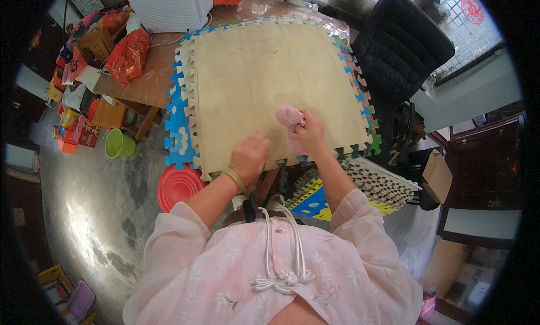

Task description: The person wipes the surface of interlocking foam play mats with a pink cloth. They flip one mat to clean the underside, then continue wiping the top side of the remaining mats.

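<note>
A beige foam puzzle mat [270,67] lies before me on a stack of mats, its interlocking teeth showing along the edges. My right hand [311,133] grips a bunched pink cloth [289,116] over the mat's near right part. A faint darker patch shows on the foam just beyond the cloth. At the near edge, left of the cloth, my left hand [251,154] is on or just above the mat. Its fingers are blurred and partly hidden, so their closing is unclear. Under the beige mat, a blue cloud-patterned mat [179,122] sticks out on the left.
A brown table [139,86] holds the mats, a white appliance [168,8] and a red plastic bag [128,57]. At the near left is a red round stool [180,188]. More foam mats [379,181] are stacked low right, near a black chair [400,46]. A green bucket [120,143] stands on the floor.
</note>
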A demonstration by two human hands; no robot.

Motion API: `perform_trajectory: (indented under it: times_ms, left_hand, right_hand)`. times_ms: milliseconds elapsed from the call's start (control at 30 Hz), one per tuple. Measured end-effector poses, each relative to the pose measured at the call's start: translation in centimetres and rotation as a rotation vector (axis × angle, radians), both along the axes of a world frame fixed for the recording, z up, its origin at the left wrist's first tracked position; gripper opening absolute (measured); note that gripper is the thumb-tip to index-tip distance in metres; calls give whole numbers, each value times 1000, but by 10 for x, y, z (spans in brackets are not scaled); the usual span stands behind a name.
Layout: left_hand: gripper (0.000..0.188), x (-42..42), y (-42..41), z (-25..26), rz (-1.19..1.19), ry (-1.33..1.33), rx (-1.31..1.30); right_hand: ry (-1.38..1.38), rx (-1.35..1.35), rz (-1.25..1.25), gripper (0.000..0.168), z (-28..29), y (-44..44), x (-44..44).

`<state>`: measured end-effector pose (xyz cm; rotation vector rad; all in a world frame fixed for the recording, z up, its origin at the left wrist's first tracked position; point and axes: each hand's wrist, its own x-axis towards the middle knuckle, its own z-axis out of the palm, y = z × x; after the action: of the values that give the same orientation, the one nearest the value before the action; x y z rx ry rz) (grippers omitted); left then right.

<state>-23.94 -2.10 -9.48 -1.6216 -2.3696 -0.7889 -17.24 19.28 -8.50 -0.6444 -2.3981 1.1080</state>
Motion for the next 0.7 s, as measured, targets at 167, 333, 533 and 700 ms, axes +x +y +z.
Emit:
perform_trajectory:
  times_ms: [167,333,533,700]
  left_hand:
    - [55,-48,-26,-13,539,-50,-50]
    - [64,-100,-63,-35,773,-382,10]
    - [61,-109,-71,-26,870,-484,39]
    - [54,-107,-89,-37,843,-799,278]
  right_hand:
    - [-67,127,52,34,3,-3,10]
    - [-149,238,210,37,-3,-31,8]
    - [-132,321,219,38,2,-55,0]
    - [-109,666,-78,35,-1,10,-15]
